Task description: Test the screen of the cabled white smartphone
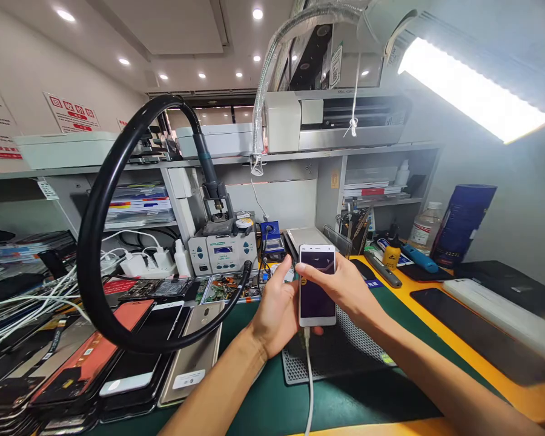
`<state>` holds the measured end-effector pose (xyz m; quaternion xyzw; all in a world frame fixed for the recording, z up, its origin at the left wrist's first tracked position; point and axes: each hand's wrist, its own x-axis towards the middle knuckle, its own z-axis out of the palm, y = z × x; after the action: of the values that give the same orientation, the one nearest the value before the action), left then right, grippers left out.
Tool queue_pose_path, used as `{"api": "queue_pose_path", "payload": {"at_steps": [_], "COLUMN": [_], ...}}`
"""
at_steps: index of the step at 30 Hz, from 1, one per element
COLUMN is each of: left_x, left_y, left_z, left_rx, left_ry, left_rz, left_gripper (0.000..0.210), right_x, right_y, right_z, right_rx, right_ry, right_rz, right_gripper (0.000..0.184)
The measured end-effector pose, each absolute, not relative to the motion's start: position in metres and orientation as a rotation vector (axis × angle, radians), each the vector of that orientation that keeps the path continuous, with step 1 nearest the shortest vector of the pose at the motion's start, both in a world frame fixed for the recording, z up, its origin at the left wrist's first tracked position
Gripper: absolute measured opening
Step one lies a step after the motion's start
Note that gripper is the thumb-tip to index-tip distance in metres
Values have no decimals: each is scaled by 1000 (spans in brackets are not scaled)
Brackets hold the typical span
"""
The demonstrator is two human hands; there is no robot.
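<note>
A white smartphone is held upright above the bench, its dark screen facing me. My left hand supports it from the left and from behind, thumb raised beside the edge. My right hand grips its right side, with the thumb laid across the upper left of the screen. A white charging cable is plugged into the bottom edge and runs down toward me. Below the phone lies a grey perforated mat on a green work mat. Most of my fingers are hidden behind the phone.
A thick black hose loops from a hot-air station across the left side. Several phones and parts, including a gold phone, lie at left. On the right are a dark panel, a yellow bottle and a clear bottle. A lamp shines overhead.
</note>
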<state>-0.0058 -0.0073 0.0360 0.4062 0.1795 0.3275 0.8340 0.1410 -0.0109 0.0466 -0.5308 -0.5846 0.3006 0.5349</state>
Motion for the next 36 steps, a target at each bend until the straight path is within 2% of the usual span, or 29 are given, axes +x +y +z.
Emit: {"api": "queue_pose_path", "payload": {"at_steps": [10,21,27,36], "left_x": [-6,-10,-9,-9], "left_y": [-6,-2,-4,-1], "left_z": [34,33,33,31], "left_rx": [842,822,801,834], "left_ry": [338,329,326,315], "left_rz": [689,678,676,678], "left_gripper": [71,77,77,80], "right_x": [142,163,165,163], "right_y": [-10,0,-2,0], "right_z": [47,49,52,49], "right_rx": [-1275,-1269,-1272,-1264], "right_ry": [-1396,-1242,-1222,-1236], "right_rz": [729,767,779,790], "right_gripper": [48,57,52,56]}}
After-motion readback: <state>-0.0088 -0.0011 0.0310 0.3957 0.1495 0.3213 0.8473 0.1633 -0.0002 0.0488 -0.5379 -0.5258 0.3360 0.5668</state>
